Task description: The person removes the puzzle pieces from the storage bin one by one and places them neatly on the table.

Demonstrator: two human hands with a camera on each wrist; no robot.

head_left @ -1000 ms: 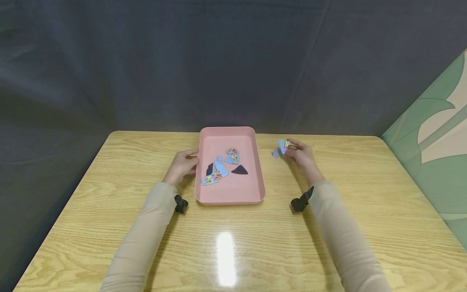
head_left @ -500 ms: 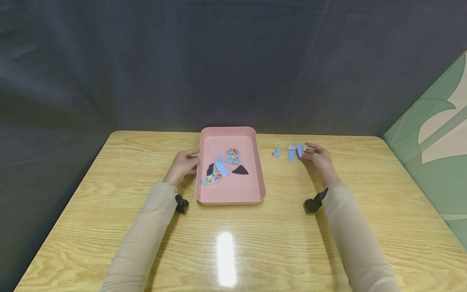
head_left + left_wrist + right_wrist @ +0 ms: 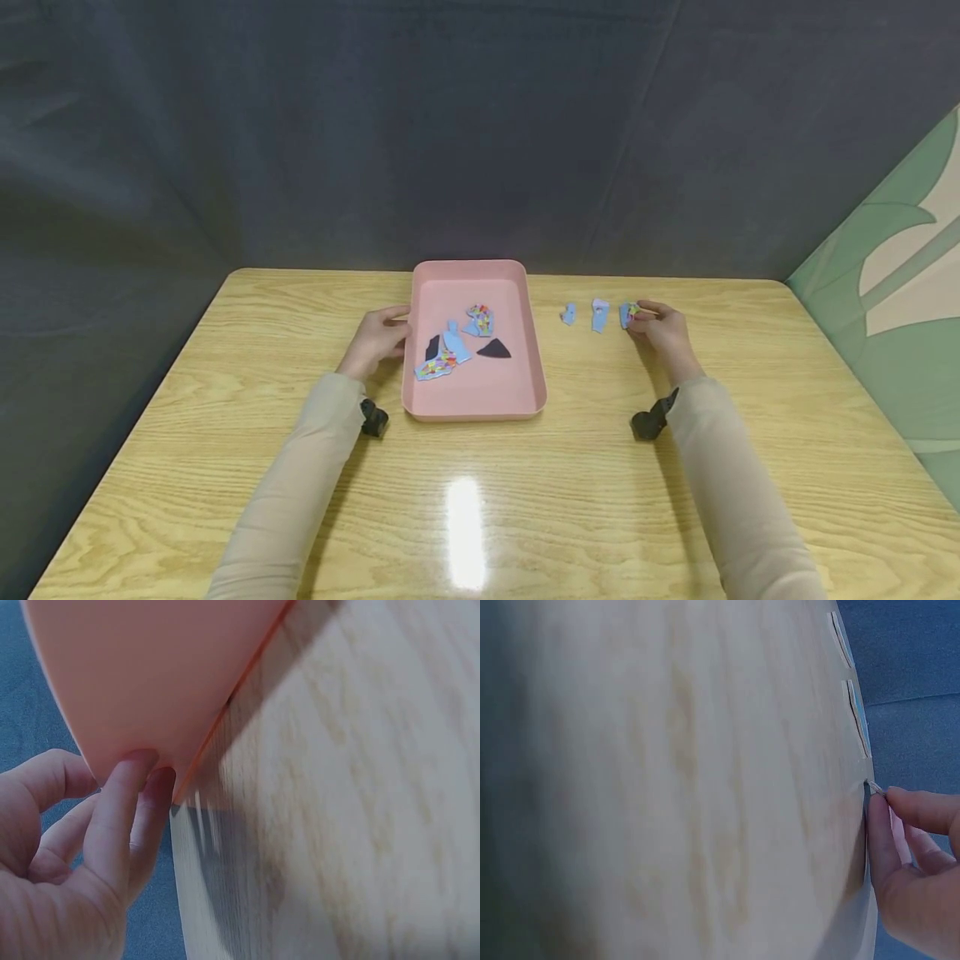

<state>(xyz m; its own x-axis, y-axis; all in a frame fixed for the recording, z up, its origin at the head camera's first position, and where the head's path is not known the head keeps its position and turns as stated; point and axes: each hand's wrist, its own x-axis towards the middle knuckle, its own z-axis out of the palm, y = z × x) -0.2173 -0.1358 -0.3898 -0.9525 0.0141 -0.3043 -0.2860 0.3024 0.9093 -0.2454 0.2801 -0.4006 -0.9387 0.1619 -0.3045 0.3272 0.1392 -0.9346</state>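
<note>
Fingertips of my left hand (image 3: 375, 342) touch the outer left wall of a pink tray (image 3: 513, 404). In the left wrist view, two fingertips rest against the tray wall (image 3: 142, 667). Beyond the tray's right side, my right hand (image 3: 666, 333) pinches a small light-blue puzzle piece (image 3: 627, 314) with a colourful print, low over the table. The right wrist view shows the piece (image 3: 876, 787) edge-on between thumb and finger. Left of this hand, two more blue puzzle pieces lie on the table, a middle piece (image 3: 600, 317) and a smaller piece (image 3: 568, 314).
Inside the tray lie several flat pieces: a blue one (image 3: 454, 343), colourful ones (image 3: 480, 321), a black triangular one (image 3: 493, 349) and another dark one (image 3: 432, 348). The wooden table (image 3: 555, 500) ends at a dark curtain (image 3: 480, 150) behind the tray.
My right hand has moved right with the colourful piece and lowered it, after leaving the middle blue piece on the table. My left hand and the tray have stayed put.
</note>
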